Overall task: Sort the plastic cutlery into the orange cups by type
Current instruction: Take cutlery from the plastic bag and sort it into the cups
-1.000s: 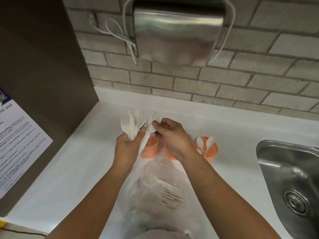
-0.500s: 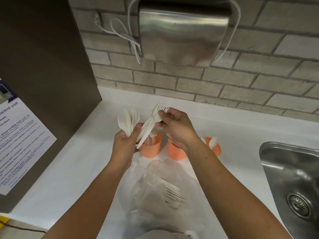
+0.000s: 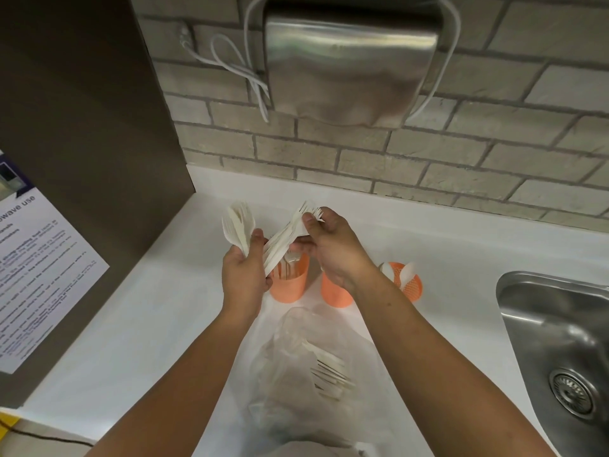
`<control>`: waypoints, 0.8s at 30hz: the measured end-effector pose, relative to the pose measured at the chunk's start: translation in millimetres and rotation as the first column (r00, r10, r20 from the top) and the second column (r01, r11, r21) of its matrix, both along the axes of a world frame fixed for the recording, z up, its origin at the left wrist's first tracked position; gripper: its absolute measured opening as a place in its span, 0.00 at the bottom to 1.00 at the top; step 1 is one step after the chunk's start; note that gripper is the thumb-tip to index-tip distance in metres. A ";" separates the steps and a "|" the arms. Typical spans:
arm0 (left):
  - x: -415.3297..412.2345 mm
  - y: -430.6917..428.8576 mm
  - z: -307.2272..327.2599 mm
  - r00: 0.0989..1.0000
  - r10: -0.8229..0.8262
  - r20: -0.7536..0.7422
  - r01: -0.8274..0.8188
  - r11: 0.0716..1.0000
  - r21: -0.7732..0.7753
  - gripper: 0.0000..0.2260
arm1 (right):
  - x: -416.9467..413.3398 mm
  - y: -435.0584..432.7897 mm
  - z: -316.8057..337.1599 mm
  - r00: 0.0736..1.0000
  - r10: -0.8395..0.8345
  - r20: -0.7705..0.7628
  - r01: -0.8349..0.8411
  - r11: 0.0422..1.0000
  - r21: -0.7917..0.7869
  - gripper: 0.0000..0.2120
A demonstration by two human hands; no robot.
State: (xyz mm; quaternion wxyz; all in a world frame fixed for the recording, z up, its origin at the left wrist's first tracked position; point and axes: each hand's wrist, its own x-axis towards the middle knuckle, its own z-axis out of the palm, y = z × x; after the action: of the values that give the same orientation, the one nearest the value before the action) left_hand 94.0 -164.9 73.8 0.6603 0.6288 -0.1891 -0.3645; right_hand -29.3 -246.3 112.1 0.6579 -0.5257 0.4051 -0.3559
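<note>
Left hand grips mixed cutlery; right hand pinches forks.

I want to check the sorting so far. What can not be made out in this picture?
All in the head view:
Middle orange cup: the right hand, pinching forks, covers its mouth; contents hidden.
Cutlery bunch in the left hand: pieces overlap and blur; types unclear.
Bagged cutlery: the plastic bag veils it; count unclear.
Notice: cut by the left edge; print too small.
</note>
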 end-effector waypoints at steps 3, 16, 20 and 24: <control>1.7 -2.8 2.8 0.997 0.068 -0.046 -0.068 0.998 0.001 0.16 | -1.2 -1.2 -3.2 0.999 -0.041 0.021 0.040 0.999 0.013 0.11; 5.5 -0.4 5.4 0.988 0.059 0.145 -0.074 0.993 0.097 0.17 | -11.8 2.5 0.1 0.995 -0.096 0.000 0.096 0.995 -0.041 0.12; 20.9 9.4 -8.0 0.980 0.031 0.196 -0.066 0.983 0.173 0.18 | -20.8 -11.6 0.8 0.980 -0.125 -0.155 0.087 0.970 -0.228 0.12; 31.7 15.3 -10.6 0.997 -0.077 -0.011 0.078 0.993 0.090 0.16 | -13.4 -17.8 -1.3 0.949 -0.093 -0.300 -0.015 0.941 -0.337 0.10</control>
State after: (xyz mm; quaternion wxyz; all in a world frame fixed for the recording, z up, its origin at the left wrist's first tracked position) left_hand 125.7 -149.6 63.2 0.6171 0.6488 -0.1942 -0.4006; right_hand -42.8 -264.1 110.9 0.4792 -0.6713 0.4479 -0.3452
